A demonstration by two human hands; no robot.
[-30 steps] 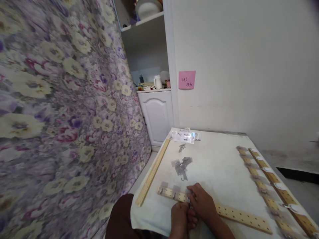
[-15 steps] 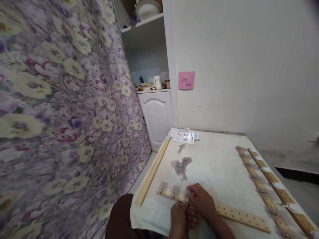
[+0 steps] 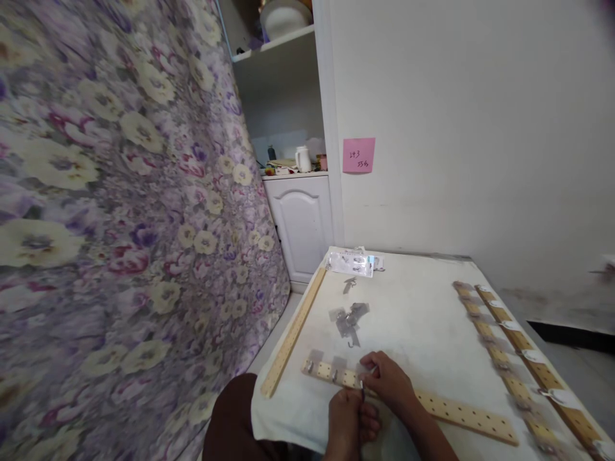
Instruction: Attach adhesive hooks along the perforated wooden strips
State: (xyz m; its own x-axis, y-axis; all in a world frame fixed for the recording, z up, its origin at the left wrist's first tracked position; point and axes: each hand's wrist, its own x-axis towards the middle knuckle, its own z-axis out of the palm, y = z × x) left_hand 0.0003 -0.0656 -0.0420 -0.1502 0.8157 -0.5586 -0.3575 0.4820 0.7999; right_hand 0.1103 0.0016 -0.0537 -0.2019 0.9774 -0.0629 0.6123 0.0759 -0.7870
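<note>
A pale wooden strip with drilled holes [image 3: 464, 412] lies across the front of the table. Along its left part sit small metal hooks [image 3: 335, 376] on clear plastic backings. My right hand [image 3: 390, 383] is closed, its thumb and finger pinching a hook on a clear backing [image 3: 362, 377] against the strip. My left hand [image 3: 344, 419] is closed just below, knuckles up, next to that hook. A thin dark piece shows between the two hands; its kind and most of the left fingers' hold are hidden.
Loose hooks with clear backings [image 3: 350, 318] lie in a pile beyond the strip, one more [image 3: 350, 283] farther off. Packaging [image 3: 350, 264] rests at the back edge. A bare wooden strip [image 3: 294, 333] runs along the left; two hooked strips [image 3: 516, 387] along the right.
Almost nothing has changed. My right hand has shifted very slightly at the same hook, while my left hand stays in place.
</note>
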